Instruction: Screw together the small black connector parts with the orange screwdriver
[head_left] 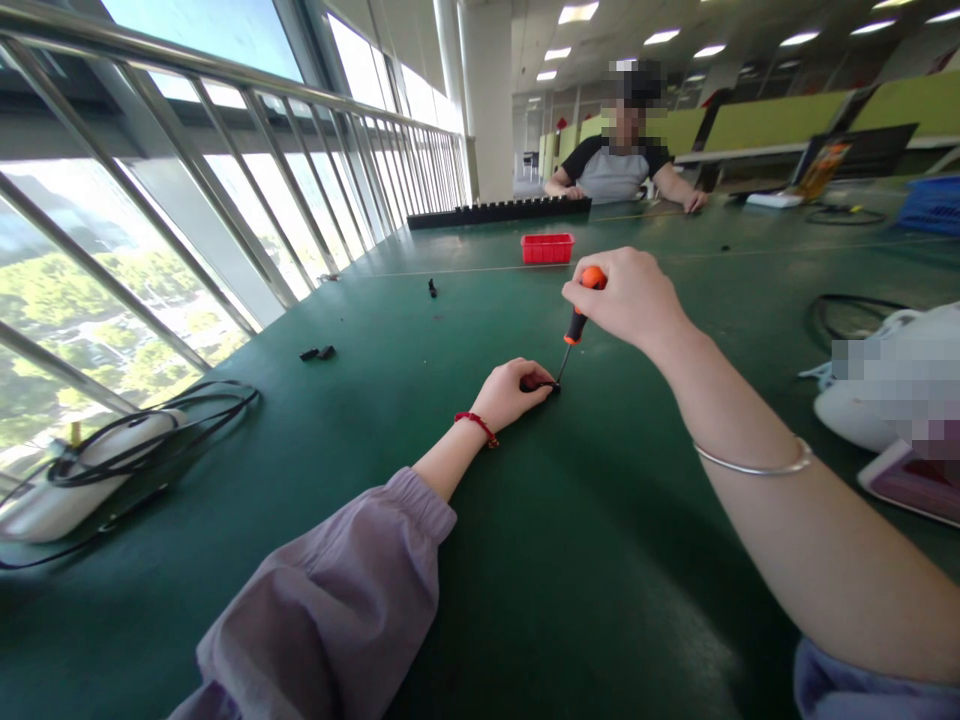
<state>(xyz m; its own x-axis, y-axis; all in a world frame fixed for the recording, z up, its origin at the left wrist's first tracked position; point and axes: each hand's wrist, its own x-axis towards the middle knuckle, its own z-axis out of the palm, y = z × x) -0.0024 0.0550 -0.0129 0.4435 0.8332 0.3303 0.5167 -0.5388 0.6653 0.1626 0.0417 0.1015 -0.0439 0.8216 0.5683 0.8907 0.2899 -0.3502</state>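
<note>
My right hand [630, 298] is closed around an orange-and-black screwdriver [578, 322], held nearly upright with its tip down. The tip meets a small black part [546, 386] lying on the green table [570, 560]. My left hand [508, 392] rests on the table with its fingers pinched on that black part, which it mostly hides. A red string bracelet is on my left wrist and a silver bangle on my right forearm.
Small black pieces [318, 352] and another [432, 288] lie to the left. A red bin [547, 248] and a long black strip [499, 212] sit farther back, where another person sits. A white device with black cables [112, 460] lies left; a cable loop [847, 315] right.
</note>
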